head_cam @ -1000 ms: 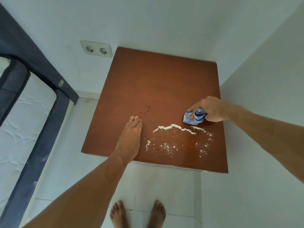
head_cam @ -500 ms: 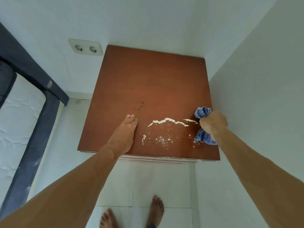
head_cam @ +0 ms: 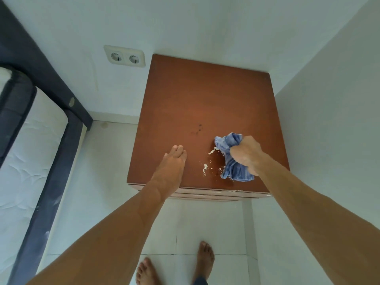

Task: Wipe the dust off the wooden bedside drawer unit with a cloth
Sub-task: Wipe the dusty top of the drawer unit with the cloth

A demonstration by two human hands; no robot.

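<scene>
The brown wooden top of the bedside drawer unit (head_cam: 205, 95) fills the middle of the view, seen from above. My right hand (head_cam: 245, 154) is fisted around a bunched blue striped cloth (head_cam: 234, 169), pressing it on the top near the front right. White dust (head_cam: 205, 167) lies in small clumps just left of the cloth. My left hand (head_cam: 170, 165) rests flat on the front left of the top, fingers together, holding nothing. A few dark spots (head_cam: 198, 129) mark the wood further back.
A white wall runs along the unit's right side and behind it, with a double socket (head_cam: 124, 56) at the back left. A bed with a dark frame (head_cam: 51, 157) and white mattress stands to the left. My bare feet (head_cam: 203, 262) are on white floor tiles.
My right hand has swept the cloth leftward from the right edge over the dust line, and most of the white dust is now gone or covered. My left hand has stayed flat.
</scene>
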